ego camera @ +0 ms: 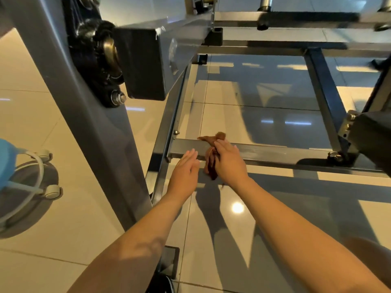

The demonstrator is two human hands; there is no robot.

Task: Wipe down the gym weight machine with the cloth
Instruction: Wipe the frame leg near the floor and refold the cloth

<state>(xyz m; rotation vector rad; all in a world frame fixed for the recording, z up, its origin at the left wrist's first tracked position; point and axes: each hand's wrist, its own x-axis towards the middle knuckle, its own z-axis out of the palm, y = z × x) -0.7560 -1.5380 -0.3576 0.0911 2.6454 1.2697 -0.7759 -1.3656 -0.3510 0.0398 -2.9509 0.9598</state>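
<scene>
One cloth, gripped in the right hand, presses the frame bar.

This is a gym. A grey steel weight machine frame of square tubing runs under the right grip. Its bolted pivot bearing sits up and left of the grip, and glossy cream floor tiles spread below.
</scene>
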